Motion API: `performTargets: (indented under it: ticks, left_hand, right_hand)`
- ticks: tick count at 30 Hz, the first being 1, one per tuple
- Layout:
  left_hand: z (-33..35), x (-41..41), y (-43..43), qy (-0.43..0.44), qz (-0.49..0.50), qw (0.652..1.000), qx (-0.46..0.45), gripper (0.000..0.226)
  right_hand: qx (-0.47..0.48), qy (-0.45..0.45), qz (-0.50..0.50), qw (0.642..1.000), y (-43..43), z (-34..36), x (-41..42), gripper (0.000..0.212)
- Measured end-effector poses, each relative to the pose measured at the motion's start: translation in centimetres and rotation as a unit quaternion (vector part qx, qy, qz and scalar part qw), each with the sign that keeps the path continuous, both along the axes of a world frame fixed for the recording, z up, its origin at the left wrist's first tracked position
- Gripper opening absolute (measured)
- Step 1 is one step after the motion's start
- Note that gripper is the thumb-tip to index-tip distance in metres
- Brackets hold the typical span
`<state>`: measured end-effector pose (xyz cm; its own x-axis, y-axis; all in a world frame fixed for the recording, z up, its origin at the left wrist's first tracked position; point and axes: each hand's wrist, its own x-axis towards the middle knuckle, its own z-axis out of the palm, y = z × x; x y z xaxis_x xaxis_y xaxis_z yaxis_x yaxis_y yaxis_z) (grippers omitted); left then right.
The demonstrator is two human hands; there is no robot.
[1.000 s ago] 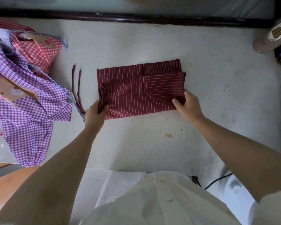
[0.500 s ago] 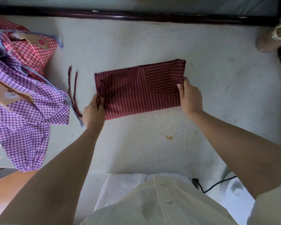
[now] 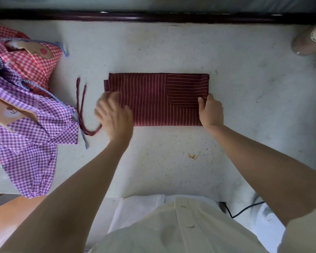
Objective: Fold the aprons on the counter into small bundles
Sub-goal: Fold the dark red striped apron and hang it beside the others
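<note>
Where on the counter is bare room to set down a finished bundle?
Bare counter lies right of the striped apron, up to the bottle; another strip runs between that apron and the dark back rail. The left is crowded: purple gingham apron, red gingham apron, loose ties.

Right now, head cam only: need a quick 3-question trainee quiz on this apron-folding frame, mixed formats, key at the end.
1. True or false: the dark red striped cloth apron lies folded into a rectangle on the white speckled counter.
2. Which part of it does the right hand grip? A) far left corner B) near right corner C) middle of the far edge
3. Fill in: the crumpled purple gingham apron lies to the striped apron's ___.
Key: 1 true; 2 B; 3 left.
</note>
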<state>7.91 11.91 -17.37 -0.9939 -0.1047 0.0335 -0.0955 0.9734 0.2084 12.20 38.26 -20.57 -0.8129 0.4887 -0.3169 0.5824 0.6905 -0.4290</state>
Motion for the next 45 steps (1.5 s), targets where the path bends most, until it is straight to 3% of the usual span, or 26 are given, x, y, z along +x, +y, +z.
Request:
performTargets:
  ticks: [3,8,10,12,14,16,19,20,21,25,29,32,35,40,42,45]
  left_hand:
    - [-0.3,0.8,4.0,-0.051,-0.191,0.98,0.02,0.039]
    - [-2.3,2.1,6.6,-0.196,-0.27,0.941,-0.051,0.059]
    - [-2.9,1.8,5.7,-0.191,-0.316,0.925,-0.087,0.064]
    - [-3.0,1.3,4.4,-0.186,-0.361,0.909,-0.095,0.065]
    - [-3.1,1.0,3.2,-0.187,-0.403,0.892,-0.09,0.066]
    - [-3.2,0.7,2.1,-0.188,-0.442,0.872,-0.093,0.066]
    - [-3.0,0.3,1.2,-0.196,-0.49,0.845,-0.082,0.067]
    - [-2.8,0.3,1.0,-0.193,-0.498,0.842,-0.07,0.066]
    - [-2.5,0.4,0.6,-0.185,-0.498,0.845,-0.058,0.064]
    - [-1.9,1.4,-2.1,-0.171,-0.426,0.888,-0.02,0.059]
    - [-2.0,1.7,-3.4,-0.214,-0.432,0.873,-0.07,0.087]
    - [-1.9,1.9,-3.2,-0.208,-0.437,0.871,-0.084,0.09]
    - [-1.8,2.3,-3.2,-0.214,-0.443,0.867,-0.076,0.085]
    - [-2.0,3.2,-3.5,-0.234,-0.464,0.849,-0.096,0.097]
    - [-2.1,3.3,-3.4,-0.242,-0.459,0.847,-0.113,0.098]
    - [-2.2,3.1,-3.5,-0.238,-0.462,0.846,-0.117,0.099]
  right_hand:
    - [-0.104,-0.009,-0.087,0.991,-2.1,0.5,0.9,0.036]
    - [-0.313,-0.155,-0.145,0.926,-5.1,0.9,2.8,0.042]
    - [-0.326,-0.276,-0.08,0.901,-3.5,3.0,2.7,0.058]
    - [-0.275,-0.391,0.043,0.877,-1.2,5.3,2.0,0.078]
    - [-0.249,-0.453,0.154,0.842,0.9,7.3,1.0,0.078]
    - [-0.246,-0.399,0.216,0.857,1.7,8.4,-0.3,0.066]
    - [-0.225,-0.063,0.23,0.945,0.4,7.6,-1.8,0.031]
    - [-0.192,0.025,0.264,0.945,-0.3,7.0,-2.0,0.018]
    - [-0.145,0.069,0.322,0.933,-0.8,6.4,-2.2,0.022]
    - [0.003,0.036,0.534,0.845,-0.7,2.0,-0.9,0.063]
    - [0.037,0.009,0.572,0.819,0.5,0.2,0.9,0.086]
    - [0.025,0.006,0.588,0.808,1.1,0.2,1.5,0.096]
    - [0.024,0.01,0.607,0.795,2.2,0.1,1.9,0.093]
    - [0.035,0.026,0.616,0.786,3.4,0.2,2.8,0.092]
    - [0.037,0.058,0.601,0.796,3.0,-0.1,3.3,0.09]
    - [0.015,0.113,0.532,0.839,1.7,-0.4,3.5,0.072]
